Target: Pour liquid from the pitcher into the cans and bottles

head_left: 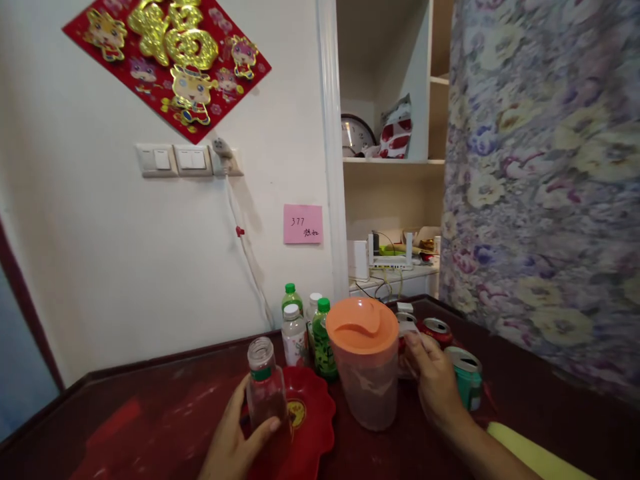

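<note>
My left hand (241, 427) is wrapped round a clear, uncapped glass bottle (267, 393) with a green band at its neck. The bottle is upright, over the red scalloped plate (320, 427). My right hand (434, 375) grips the handle of a translucent water pitcher (370, 393) with an orange lid (363, 325). The pitcher stands upright to the right of the plate, with its lid on. Whether its base rests on the table I cannot tell for certain.
Behind the plate stand several bottles, among them a green-capped one (325, 340) and a white-capped one (295, 337). Several drink cans, including a teal can (466, 377), sit right of the pitcher. A yellow cloth-like item (535, 453) lies at the lower right. A wall bounds the table's back.
</note>
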A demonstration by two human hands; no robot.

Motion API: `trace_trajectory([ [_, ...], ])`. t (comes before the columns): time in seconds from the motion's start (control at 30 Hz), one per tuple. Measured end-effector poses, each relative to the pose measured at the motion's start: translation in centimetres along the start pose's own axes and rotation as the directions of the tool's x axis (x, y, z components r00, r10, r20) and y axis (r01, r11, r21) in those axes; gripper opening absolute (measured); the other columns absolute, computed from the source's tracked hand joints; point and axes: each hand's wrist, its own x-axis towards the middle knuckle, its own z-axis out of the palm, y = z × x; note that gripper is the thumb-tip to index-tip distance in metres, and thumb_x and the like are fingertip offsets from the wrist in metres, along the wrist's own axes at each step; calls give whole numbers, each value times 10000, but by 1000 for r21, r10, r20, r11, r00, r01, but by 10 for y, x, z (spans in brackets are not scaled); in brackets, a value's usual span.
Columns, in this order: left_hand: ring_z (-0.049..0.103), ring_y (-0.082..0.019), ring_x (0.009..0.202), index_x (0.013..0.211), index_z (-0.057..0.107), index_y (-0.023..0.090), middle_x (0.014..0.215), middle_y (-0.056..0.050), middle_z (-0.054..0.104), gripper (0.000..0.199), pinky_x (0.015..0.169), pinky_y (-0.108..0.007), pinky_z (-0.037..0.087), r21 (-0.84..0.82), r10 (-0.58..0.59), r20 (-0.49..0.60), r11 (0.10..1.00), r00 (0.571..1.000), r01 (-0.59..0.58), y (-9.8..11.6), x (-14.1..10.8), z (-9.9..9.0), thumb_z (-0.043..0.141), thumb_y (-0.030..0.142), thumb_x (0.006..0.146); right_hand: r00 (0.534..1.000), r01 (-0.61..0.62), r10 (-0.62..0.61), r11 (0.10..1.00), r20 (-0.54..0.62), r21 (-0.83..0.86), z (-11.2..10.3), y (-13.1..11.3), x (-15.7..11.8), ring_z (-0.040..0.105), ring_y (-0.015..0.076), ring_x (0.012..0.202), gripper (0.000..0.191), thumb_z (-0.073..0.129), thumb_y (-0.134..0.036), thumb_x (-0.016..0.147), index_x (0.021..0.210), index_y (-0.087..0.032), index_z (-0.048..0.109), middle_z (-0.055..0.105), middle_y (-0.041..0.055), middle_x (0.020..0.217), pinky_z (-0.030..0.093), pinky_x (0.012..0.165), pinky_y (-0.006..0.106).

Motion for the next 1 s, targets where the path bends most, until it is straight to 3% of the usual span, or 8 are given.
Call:
trace_trajectory([
  [0.33, 474, -409, 1417, 1473, 393, 216, 1559, -171, 482, 920, 1183, -567, 404, -70, 10, -21, 997, 1000, -12, 8, -5, 4, 782, 574, 721, 995, -39, 48, 994, 87, -103, -23, 0, -9, 638, 305, 899, 528, 707, -696, 806, 957, -191, 706, 691, 80, 940, 521, 778, 365],
  [0.43, 483, -410, 1408, 1480, 384, 217, 1565, -176, 467, 913, 1196, -589, 371, -77, 17, 13, 997, 1000, -16, 6, -3, 3, 788, 556, 734, 999, -47, 50, 990, 21, -131, -35, 0, -14, 609, 304, 1078, 635, 725, -672, 785, 1205, -202, 642, 659, 103, 1185, 504, 894, 371],
  [0.57, 471, -403, 1420, 1474, 391, 217, 1572, -172, 455, 903, 1200, -583, 362, -71, 17, 13, 997, 1000, -16, 7, -3, 3, 797, 535, 733, 980, 39, -85, 969, -182, -242, -50, -15, -32, 595, 241, 971, 554, 723, -619, 826, 1195, -227, 589, 626, 66, 1128, 476, 847, 325],
  [0.67, 472, -404, 1418, 1480, 379, 200, 1564, -189, 461, 911, 1193, -582, 368, -65, 12, 16, 998, 1000, -11, 11, -4, 3, 789, 529, 737, 969, 246, -245, 916, 45, -317, -49, -38, -53, 592, 188, 873, 220, 663, -446, 943, 1017, -244, 615, 617, 21, 982, 460, 751, 256],
  [0.73, 478, -405, 1413, 1483, 369, 199, 1565, -194, 457, 901, 1183, -586, 379, -66, 18, 32, 998, 999, -16, 13, -5, 3, 779, 528, 751, 845, 340, -179, 907, 503, -249, -37, -45, -69, 603, 165, 819, 141, 581, -359, 991, 932, -247, 643, 622, 9, 912, 449, 709, 235],
  [0.83, 494, -395, 1403, 1487, 358, 207, 1567, -188, 455, 870, 1169, -573, 402, -77, 38, 59, 996, 997, -34, 14, -6, 4, 760, 523, 783, 423, 294, 140, 913, 895, -282, -10, -33, -93, 659, 192, 844, 178, 606, -406, 941, 971, -275, 722, 681, 22, 941, 451, 717, 256],
  [0.9, 497, -385, 1402, 1486, 359, 208, 1560, -179, 466, 866, 1169, -558, 407, -80, 38, 58, 996, 998, -33, 14, -6, 4, 759, 521, 784, 375, 204, 481, 791, 792, -577, 8, -13, -107, 680, 252, 944, 171, 620, -390, 923, 992, -275, 726, 715, 47, 1016, 468, 781, 304],
  [1.0, 492, -391, 1400, 1475, 372, 203, 1558, -183, 463, 883, 1168, -562, 402, -81, 14, 40, 997, 999, -11, 15, -5, 5, 777, 505, 751, 307, 206, 631, 686, 712, -697, 25, 7, -117, 679, 315, 979, 177, 674, -336, 850, 1007, -265, 712, 716, 81, 1045, 479, 780, 353],
])
